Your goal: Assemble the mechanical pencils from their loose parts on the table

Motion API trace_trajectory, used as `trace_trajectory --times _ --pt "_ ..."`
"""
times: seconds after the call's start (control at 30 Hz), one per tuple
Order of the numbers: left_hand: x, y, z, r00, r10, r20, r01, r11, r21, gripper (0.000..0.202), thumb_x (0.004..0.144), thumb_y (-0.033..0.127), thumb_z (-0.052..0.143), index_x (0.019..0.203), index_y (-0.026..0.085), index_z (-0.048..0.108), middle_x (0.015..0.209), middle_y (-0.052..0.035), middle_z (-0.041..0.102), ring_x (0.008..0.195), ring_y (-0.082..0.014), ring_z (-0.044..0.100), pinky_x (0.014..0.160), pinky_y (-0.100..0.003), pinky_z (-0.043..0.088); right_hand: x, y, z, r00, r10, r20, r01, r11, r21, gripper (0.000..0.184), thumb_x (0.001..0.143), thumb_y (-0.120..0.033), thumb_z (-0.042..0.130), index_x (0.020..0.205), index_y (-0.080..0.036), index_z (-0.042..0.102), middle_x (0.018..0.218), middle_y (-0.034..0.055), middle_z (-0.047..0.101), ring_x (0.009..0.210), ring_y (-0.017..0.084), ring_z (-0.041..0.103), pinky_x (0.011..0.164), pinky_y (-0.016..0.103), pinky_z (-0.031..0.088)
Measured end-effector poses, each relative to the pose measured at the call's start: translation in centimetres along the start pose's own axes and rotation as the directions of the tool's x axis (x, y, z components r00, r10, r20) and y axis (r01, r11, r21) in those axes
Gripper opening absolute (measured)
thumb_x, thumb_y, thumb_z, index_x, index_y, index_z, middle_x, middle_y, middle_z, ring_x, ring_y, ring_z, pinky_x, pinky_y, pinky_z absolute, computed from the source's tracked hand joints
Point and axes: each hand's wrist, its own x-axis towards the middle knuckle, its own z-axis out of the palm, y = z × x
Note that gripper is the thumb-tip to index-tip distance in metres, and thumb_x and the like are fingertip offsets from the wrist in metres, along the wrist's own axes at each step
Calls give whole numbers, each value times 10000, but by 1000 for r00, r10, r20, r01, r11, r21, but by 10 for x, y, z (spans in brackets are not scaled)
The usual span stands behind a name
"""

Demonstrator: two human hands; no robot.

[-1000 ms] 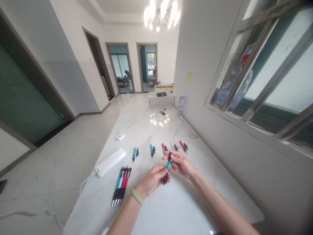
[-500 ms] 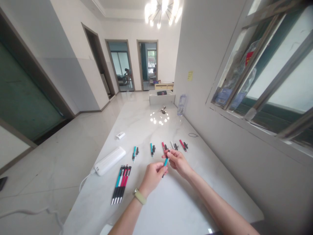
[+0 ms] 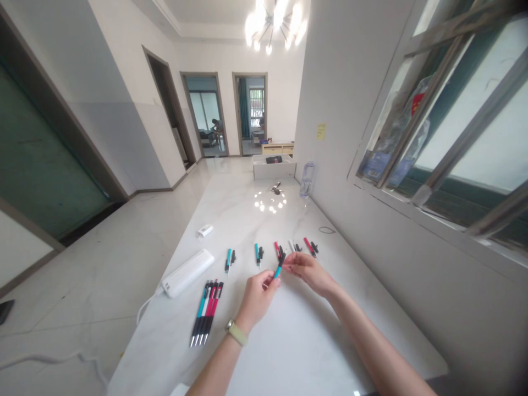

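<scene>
Tilted upward over the table, a teal and black pen (image 3: 279, 269) is pinched in my left hand (image 3: 259, 294), which wears a pale green wristband. My right hand (image 3: 308, 270) is just right of the pen's black upper end, its thumb and fingers drawn together; what they pinch, if anything, is too small to make out. Behind the hands lie disassembled pens in sets: two teal barrels (image 3: 228, 259) with black parts, a red barrel (image 3: 277, 250), a white one and another red one (image 3: 308, 246). Several whole pens (image 3: 206, 313) lie side by side at the left.
A white power strip (image 3: 188, 273) with a cable and a small white box (image 3: 204, 230) lie along the left table edge. Farther back are keys (image 3: 277, 190), a clear bottle (image 3: 307, 179), a thin loop (image 3: 327, 230) and an open white box (image 3: 272, 170). A wall borders the right.
My right fingers have come off the pen's upper end and moved slightly right. The pen's black end now shows more fully, still in my left hand. The view has tipped up slightly.
</scene>
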Motion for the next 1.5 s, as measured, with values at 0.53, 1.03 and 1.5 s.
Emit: trace_trajectory --times 0.53,1.03,1.5 --pt "-1 4 -2 1000 17 -16 -17 999 46 250 880 381 547 867 170 682 734 -20 681 636 -138 574 593 -213 427 -2 0 0 994 108 28 -105 991 -79 157 758 -273 687 842 -141 678 869 76 715 841 178 683 833 306 535" --pt "0 4 -5 999 43 -32 -36 979 199 224 880 352 515 846 187 663 669 4 650 568 -124 541 542 -204 383 0 -19 -4 922 -365 -132 264 839 -477 242 864 -420 624 893 -181 658 746 34 664 664 159 595 634 288 486" --pt "-1 7 -7 996 78 -43 -66 971 231 239 856 344 525 829 185 701 625 1 629 543 -130 510 531 -214 371 -7 -25 0 887 -455 -73 322 725 -610 169 906 -365 550 974 -219 596 962 66 656 867 197 600 744 314 476"
